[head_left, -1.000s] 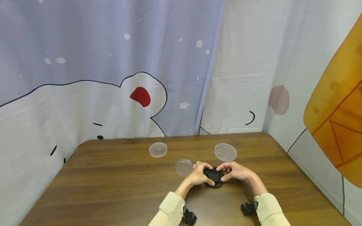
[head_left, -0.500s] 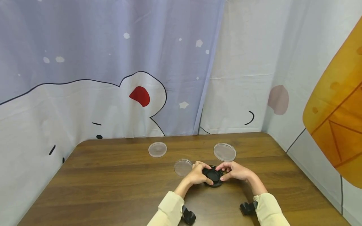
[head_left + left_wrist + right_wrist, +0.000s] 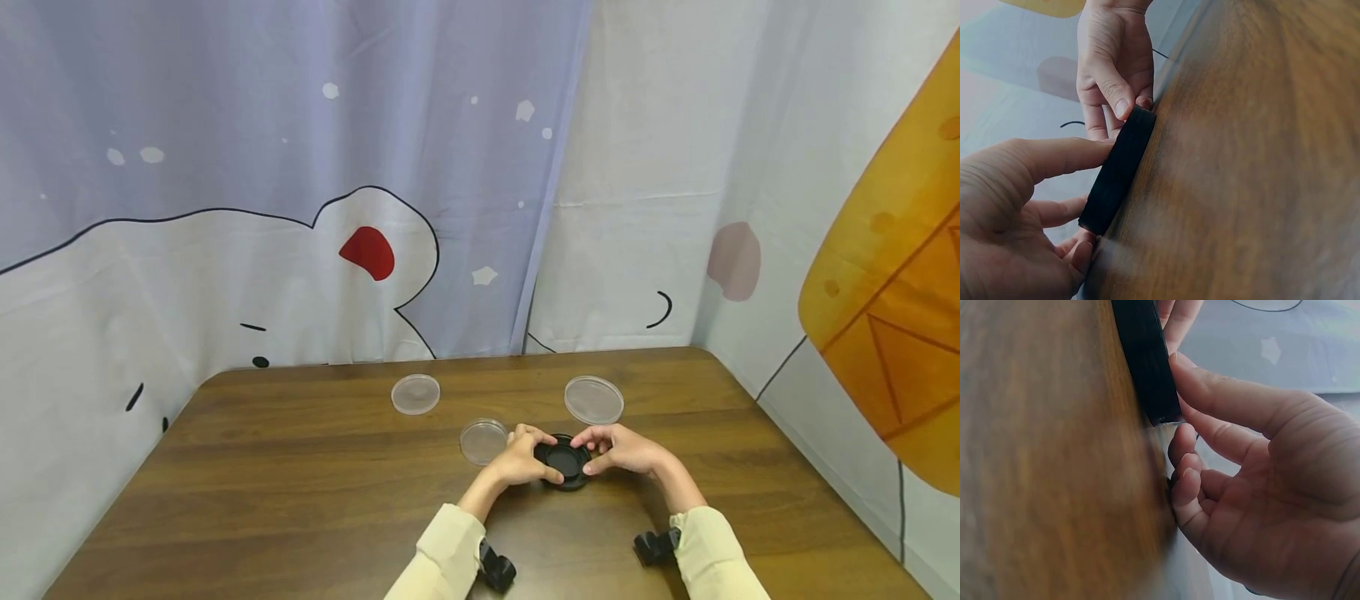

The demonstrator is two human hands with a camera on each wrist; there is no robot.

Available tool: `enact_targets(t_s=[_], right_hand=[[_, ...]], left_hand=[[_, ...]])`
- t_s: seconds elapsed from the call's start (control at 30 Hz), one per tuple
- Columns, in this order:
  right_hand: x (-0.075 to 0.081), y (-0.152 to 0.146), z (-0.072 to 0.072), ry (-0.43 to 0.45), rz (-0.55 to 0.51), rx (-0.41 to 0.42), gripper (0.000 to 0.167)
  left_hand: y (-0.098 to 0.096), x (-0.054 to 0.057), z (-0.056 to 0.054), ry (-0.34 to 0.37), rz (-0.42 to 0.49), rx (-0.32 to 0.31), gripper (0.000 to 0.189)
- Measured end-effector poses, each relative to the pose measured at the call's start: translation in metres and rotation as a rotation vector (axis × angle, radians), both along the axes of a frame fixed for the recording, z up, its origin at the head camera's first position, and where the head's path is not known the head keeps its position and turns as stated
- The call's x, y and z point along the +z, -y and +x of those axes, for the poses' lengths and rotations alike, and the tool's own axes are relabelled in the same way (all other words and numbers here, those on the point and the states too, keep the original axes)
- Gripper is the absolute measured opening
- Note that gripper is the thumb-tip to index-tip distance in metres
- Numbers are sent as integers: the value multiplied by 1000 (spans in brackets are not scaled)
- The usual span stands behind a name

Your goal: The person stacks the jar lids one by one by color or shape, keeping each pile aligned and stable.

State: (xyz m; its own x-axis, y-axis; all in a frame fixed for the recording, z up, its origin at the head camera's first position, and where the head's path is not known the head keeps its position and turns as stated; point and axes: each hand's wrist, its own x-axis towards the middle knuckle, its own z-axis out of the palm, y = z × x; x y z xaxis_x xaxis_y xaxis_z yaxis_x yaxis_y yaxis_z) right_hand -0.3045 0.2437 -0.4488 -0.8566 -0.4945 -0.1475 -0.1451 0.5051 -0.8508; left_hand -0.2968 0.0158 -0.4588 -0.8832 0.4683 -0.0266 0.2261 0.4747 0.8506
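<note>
A black round disc (image 3: 564,461) with a raised ring on its top lies low at the table between both hands in the head view. My left hand (image 3: 521,458) grips its left side, the thumb on the near rim and fingers round the far rim. From the right, my right hand (image 3: 626,450) pinches the rim between thumb and forefinger, its other fingers curled beneath. Edge-on, the disc (image 3: 1119,169) shows a plain dark side wall in the left wrist view. In the right wrist view, the right thumb lies against the disc (image 3: 1147,362). Whatever is under it is hidden.
Three clear shallow round dishes or lids lie on the wooden table (image 3: 300,500): one dish (image 3: 483,442) beside the left hand, another dish (image 3: 416,394) farther back left, and a larger dish (image 3: 594,400) behind the right hand. A printed curtain (image 3: 465,167) hangs behind the table.
The head view has shifted slightly, so everything sits a little higher and farther left. Both hands keep the same hold on the disc.
</note>
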Motion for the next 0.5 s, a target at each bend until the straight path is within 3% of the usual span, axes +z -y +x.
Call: enact_targets(t_s=[0.3,0.5], right_hand=[[2,-5,-3,14,-42,-17,53],[10,-31,-3,5,-76,-109,64]], left_hand=[[2,4,0,48,38,12,62],[-7,11,-4,76,134,84,75]])
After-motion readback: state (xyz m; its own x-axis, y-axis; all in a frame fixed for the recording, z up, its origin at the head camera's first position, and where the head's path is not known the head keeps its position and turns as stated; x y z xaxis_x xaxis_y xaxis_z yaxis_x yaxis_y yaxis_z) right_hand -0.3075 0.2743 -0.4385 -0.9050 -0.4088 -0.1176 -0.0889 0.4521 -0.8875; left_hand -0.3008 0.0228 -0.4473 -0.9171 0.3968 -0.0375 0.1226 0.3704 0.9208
